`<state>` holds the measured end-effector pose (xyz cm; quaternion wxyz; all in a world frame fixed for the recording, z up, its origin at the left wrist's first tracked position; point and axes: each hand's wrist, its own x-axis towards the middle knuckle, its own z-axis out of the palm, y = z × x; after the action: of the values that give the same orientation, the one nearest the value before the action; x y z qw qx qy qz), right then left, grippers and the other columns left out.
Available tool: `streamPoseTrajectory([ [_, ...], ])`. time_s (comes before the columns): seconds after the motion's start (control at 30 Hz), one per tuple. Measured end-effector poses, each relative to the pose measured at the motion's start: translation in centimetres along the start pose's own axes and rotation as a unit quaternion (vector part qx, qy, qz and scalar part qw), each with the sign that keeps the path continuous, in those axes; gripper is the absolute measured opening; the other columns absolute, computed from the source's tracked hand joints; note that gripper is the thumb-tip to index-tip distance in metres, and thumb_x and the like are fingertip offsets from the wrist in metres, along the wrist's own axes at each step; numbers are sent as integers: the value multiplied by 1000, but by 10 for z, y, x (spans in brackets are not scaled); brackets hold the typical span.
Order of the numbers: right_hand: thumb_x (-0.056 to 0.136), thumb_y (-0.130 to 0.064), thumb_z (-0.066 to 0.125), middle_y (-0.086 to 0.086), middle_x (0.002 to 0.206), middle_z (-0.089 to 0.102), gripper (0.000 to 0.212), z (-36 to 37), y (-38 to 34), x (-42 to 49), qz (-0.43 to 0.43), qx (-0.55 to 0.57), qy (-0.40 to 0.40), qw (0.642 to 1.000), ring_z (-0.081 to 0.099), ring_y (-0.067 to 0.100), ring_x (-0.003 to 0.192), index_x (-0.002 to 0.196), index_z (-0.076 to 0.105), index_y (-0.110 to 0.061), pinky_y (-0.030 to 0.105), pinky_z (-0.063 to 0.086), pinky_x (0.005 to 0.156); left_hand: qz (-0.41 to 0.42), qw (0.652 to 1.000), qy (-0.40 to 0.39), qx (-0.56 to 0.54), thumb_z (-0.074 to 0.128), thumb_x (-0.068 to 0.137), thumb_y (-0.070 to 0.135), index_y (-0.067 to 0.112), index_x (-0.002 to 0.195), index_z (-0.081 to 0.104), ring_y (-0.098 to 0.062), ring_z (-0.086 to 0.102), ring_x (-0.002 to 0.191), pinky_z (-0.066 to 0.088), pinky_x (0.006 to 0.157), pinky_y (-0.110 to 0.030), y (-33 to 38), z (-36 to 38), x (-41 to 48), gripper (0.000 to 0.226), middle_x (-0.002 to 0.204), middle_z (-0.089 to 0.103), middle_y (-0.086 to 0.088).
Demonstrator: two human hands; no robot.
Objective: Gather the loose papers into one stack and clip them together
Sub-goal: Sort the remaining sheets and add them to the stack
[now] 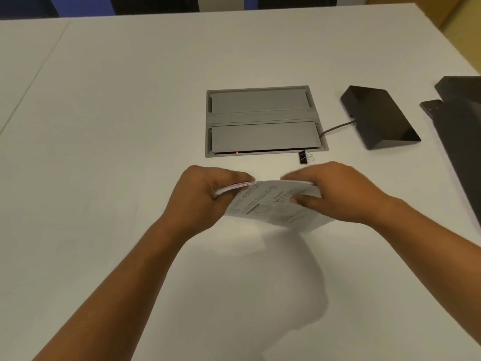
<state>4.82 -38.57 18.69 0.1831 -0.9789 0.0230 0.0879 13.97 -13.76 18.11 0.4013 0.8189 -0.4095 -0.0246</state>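
While the white stack of printed paper sheets (pixel 268 204) is held over the white bench (pixel 104 126), it sits between both grips. The left grip (pixel 205 194) curls its fingers round the stack's left end. The right grip (pixel 335 191) pinches the right end, thumb on the printed face. The small black binder clip (pixel 303 157) lies on the bench just beyond the right grip, untouched.

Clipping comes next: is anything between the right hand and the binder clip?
Nothing visible: the binder clip lies on the table just beyond the right hand, beside the grey cable hatch. Both that hand and the left hand grip the paper stack.
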Motion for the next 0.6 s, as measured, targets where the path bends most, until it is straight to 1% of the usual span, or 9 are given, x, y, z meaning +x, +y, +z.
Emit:
streamPoseTrajectory([
  [0.07,92,-30,63,-11,113,73,29,4,4,4,-28,79,6,996,69,15,94,119,68,-39,27,57,75,17,1000,7,21,54,86,32,24,108,77,-10,74,84,60,69,-31,8,-6,5,33,100,78,6],
  [0.13,94,-25,61,-17,103,74,25,10,9,1,-9,186,9,983,70,7,87,112,70,-39,22,56,70,36,997,48,40,61,85,37,23,117,72,-14,73,94,61,77,-38,10,-12,9,37,111,76,5],
  [0.2,94,-22,60,-22,93,75,24,17,15,-5,8,273,25,962,69,2,82,104,70,-41,15,53,66,55,991,118,43,76,81,33,16,131,60,-18,64,117,53,96,-40,10,-16,10,55,130,64,2],
  [0.23,93,-22,61,-17,88,77,20,22,16,-8,19,317,40,947,70,2,80,99,73,-37,15,52,64,40,985,164,28,81,79,30,11,137,53,-18,55,128,45,106,-38,7,-17,9,67,139,56,0],
  [0.3,88,-26,65,-8,86,78,12,28,17,-13,54,410,74,907,73,9,75,92,75,-27,18,54,62,-43,964,264,-10,83,77,32,5,144,41,-17,44,138,37,114,-35,1,-13,6,83,149,44,-4],
  [0.37,83,-26,65,-2,91,79,19,35,16,-17,86,513,93,849,76,19,80,98,74,-19,25,59,64,-169,931,311,-84,77,75,52,12,146,38,-12,47,134,41,111,-41,-5,0,3,89,149,45,1],
  [0.47,83,-19,64,8,104,77,29,48,10,-18,107,606,101,782,74,28,94,110,71,-9,37,61,74,-289,877,198,-328,73,63,72,17,134,53,-18,67,113,55,95,-50,-8,14,1,92,130,66,-2],
  [0.53,83,-20,64,8,108,76,31,53,5,-17,110,608,109,778,74,28,97,112,71,-10,39,61,78,-307,852,108,-410,76,71,58,19,121,65,-24,73,104,57,90,-54,-6,23,-1,64,116,74,-4],
  [0.6,82,-22,65,3,107,77,30,55,3,-15,107,598,122,785,73,24,100,110,72,-14,37,60,80,-304,850,121,-413,76,77,36,25,106,74,-23,75,97,59,84,-52,-2,33,-4,30,106,78,-2],
])
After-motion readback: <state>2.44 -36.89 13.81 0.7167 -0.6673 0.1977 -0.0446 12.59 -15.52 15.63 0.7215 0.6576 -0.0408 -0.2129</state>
